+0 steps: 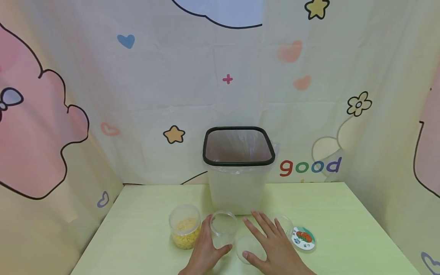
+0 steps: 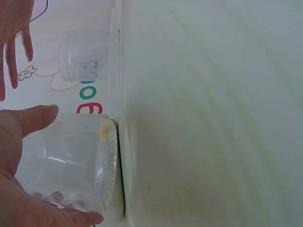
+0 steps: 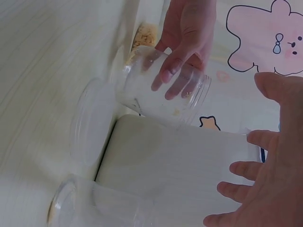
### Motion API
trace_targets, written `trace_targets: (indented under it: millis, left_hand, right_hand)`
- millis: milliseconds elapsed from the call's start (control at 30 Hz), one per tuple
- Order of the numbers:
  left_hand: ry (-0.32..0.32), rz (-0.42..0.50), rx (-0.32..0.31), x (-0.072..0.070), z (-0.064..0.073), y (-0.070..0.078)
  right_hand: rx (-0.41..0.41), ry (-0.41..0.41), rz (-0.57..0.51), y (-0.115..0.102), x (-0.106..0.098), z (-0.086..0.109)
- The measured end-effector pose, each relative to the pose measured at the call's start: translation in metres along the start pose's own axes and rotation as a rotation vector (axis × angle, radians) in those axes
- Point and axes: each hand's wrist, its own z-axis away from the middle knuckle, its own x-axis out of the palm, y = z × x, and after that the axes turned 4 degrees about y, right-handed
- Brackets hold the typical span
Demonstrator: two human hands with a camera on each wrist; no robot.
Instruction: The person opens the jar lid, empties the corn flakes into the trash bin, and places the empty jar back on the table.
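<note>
In the head view my left hand [image 1: 206, 247] grips an empty clear plastic jar [image 1: 223, 228] by its side, thumb nearest me. The left wrist view shows a small yellow smear near the base of this jar [image 2: 78, 161]. My right hand [image 1: 275, 246] is spread with fingers apart and holds nothing, above and beside a translucent round lid [image 1: 248, 250]. That lid [image 3: 90, 125] lies flat on the table in the right wrist view. A second clear jar [image 1: 284, 223], partly hidden by my right fingers, stands beyond them.
Left of my left hand stands a clear jar with yellow bits [image 1: 185, 231]. A round lid with a printed picture label [image 1: 303, 238] lies at the right. Behind everything rises a tall white bin [image 1: 237, 191] with a black rim and a plastic liner.
</note>
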Motion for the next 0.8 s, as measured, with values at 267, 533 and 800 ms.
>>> trace_targets:
  millis: [267, 533, 800]
  left_hand:
    - [-0.050, 0.049, -0.038, 0.0000, -0.0026, -0.0052]
    - [-0.050, 0.046, -0.081, -0.0004, -0.0031, -0.0065]
    - [-0.053, 0.033, -0.071, 0.0000, -0.0024, -0.0091]
  right_hand:
    - [0.063, -0.093, -0.038, -0.0025, 0.0000, -0.0002]
    - [0.059, -0.091, -0.036, -0.0027, 0.0027, 0.0011]
    - [0.058, -0.086, -0.031, -0.0038, 0.0046, 0.0014]
